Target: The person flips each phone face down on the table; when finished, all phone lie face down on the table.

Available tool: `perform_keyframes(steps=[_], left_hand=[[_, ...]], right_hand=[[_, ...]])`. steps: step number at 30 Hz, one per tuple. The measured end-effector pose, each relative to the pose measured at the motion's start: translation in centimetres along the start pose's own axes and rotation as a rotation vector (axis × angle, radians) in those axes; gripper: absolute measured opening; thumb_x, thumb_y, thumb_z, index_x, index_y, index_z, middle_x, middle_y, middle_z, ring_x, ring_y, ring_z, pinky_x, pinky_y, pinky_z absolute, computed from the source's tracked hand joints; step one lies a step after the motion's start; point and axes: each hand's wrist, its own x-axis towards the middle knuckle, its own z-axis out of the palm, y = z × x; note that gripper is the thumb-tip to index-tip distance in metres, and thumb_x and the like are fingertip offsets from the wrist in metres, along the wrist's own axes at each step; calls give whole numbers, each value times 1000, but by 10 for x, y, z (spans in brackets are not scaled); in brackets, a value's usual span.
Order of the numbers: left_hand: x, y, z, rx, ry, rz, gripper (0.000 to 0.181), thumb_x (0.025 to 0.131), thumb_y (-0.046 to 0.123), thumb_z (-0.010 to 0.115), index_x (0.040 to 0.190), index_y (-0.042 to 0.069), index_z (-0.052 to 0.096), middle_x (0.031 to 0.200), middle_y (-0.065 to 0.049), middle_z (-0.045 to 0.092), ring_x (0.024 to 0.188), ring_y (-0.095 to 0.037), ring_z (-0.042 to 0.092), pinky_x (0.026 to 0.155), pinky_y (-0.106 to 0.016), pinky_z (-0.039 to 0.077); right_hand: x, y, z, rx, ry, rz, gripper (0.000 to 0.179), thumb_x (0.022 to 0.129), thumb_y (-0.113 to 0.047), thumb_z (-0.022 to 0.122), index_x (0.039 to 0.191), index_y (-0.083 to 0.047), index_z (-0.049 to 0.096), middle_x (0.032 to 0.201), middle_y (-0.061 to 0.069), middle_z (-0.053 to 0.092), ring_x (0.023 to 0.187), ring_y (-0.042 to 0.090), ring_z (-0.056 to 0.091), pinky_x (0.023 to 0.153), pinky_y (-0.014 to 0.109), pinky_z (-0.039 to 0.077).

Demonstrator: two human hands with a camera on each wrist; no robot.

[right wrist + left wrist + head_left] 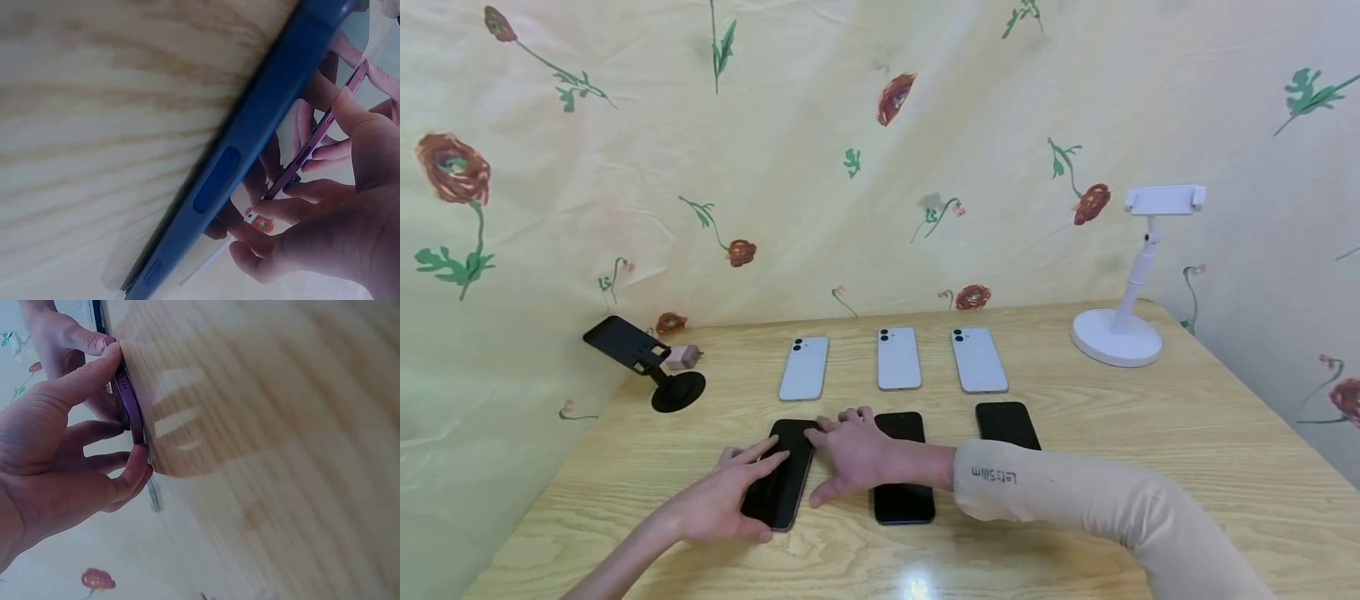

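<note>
The wooden table [1217, 467] stretches widely on the near side of the left thumb and well out to the right of the right fingers, where the white stand [1117, 337] stands far off. The right hand [857, 450] grasps the pink-edged phone [781, 483] at its right long edge and far right corner, fingers bent; the left hand [722, 496] grips it from the left side and near end, fingertips on the black screen. This phone lies screen up between both sets of fingers, long axis running away from the body, far end leaning slightly right; small holes mark the edge by the left thumb. A strip of wood separates it from the blue-edged phone [904, 504] beneath the right wrist, and a narrower one from the leftmost white phone [803, 369] beyond the fingertips. The black stand [678, 392] sits beyond the left fingers, off to their left, with a small plug [683, 357] just behind it.
</note>
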Motion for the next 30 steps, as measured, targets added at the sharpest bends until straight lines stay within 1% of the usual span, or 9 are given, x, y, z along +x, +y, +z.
perform_keyframes(steps=[5, 9, 16, 21, 25, 28, 30], left_hand=[[1, 0, 0, 0, -1, 3, 92, 77, 36, 88, 150, 1, 44, 158, -25, 27, 126, -48, 36, 94, -59, 40], [2, 0, 1, 3, 5, 19, 92, 77, 38, 87, 149, 0, 45, 157, -25, 28, 125, -47, 37, 93, -58, 40], [4, 2, 2, 32, 18, 41, 91, 77, 38, 87, 148, 0, 46, 157, -23, 30, 119, -38, 41, 91, -52, 42], [5, 1, 3, 35, 27, 67, 91, 77, 38, 87, 147, -3, 46, 155, -25, 32, 122, -42, 42, 92, -55, 41], [5, -1, 2, 10, 28, 90, 91, 78, 37, 87, 145, -6, 45, 154, -28, 33, 131, -49, 38, 100, -65, 32], [5, -2, 0, -7, 27, 106, 90, 79, 36, 86, 145, -9, 44, 153, -30, 33, 137, -48, 34, 103, -72, 22], [4, -2, -1, -11, 26, 109, 90, 80, 37, 85, 145, -9, 43, 153, -30, 33, 137, -48, 34, 103, -74, 19]], right_hand=[[1, -2, 1, -12, 32, 8, 90, 77, -74, 69, 145, -18, 54, 149, 9, 48, 125, 40, 48, 98, 51, 33], [2, -3, 3, -23, 63, 18, 90, 75, -76, 69, 143, -18, 57, 146, 9, 52, 122, 39, 50, 95, 50, 34], [3, -4, 5, -42, 106, 30, 87, 73, -78, 68, 136, -18, 62, 139, 7, 58, 118, 37, 53, 93, 50, 35], [3, -6, 5, -58, 141, 22, 81, 72, -77, 70, 126, -17, 67, 127, 6, 64, 117, 34, 55, 91, 49, 36], [3, -7, 4, -51, 165, 17, 81, 72, -77, 70, 126, -16, 67, 126, 6, 64, 114, 31, 56, 89, 47, 38], [4, -6, 2, -39, 172, 12, 82, 73, -76, 71, 129, -15, 65, 127, 5, 64, 113, 29, 57, 89, 47, 39], [5, -6, 1, -30, 181, 6, 82, 73, -75, 72, 129, -15, 65, 127, 6, 64, 112, 30, 57, 88, 46, 40]])
